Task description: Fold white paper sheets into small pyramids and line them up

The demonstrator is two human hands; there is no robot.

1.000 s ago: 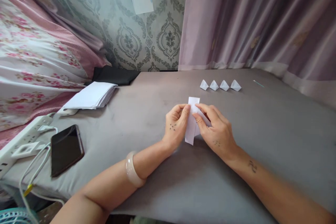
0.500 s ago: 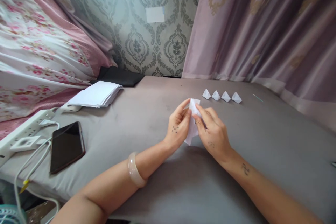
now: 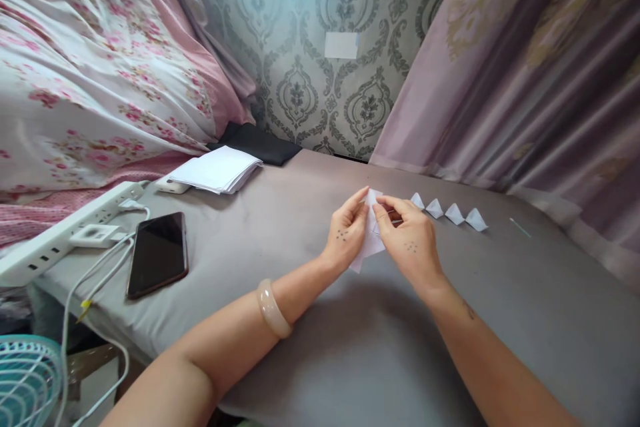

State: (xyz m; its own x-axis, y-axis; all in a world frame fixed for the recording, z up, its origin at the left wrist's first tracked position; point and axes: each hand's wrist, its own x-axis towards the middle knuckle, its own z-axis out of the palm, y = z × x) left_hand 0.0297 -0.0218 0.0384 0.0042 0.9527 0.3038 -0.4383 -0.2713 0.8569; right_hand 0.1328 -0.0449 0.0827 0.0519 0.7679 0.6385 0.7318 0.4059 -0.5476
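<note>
Between my two hands is a folded white sheet of paper [image 3: 371,245], held up off the grey-covered table. My left hand [image 3: 349,230] grips its left edge, thumb in front and fingers behind. My right hand [image 3: 409,233] pinches the paper from the right with thumb and forefinger. Part of the paper is hidden behind the hands, and its lower end hangs below them. Just beyond my right hand stand several small folded paper pyramids in a row, the nearest-right paper pyramid [image 3: 477,219] being fully visible.
A stack of white paper [image 3: 220,168] lies at the back left, by a black flat item [image 3: 265,143]. On the left are a phone [image 3: 157,253], a power strip [image 3: 75,233] and white cables. A fan [image 3: 27,380] stands below the edge. A thin stick [image 3: 520,227] lies at right.
The head view has turned left and tilted, so the table things shift rightward and the fan shows more. My right hand's fingers have moved down a little along the paper, and its lower part spreads wider.
</note>
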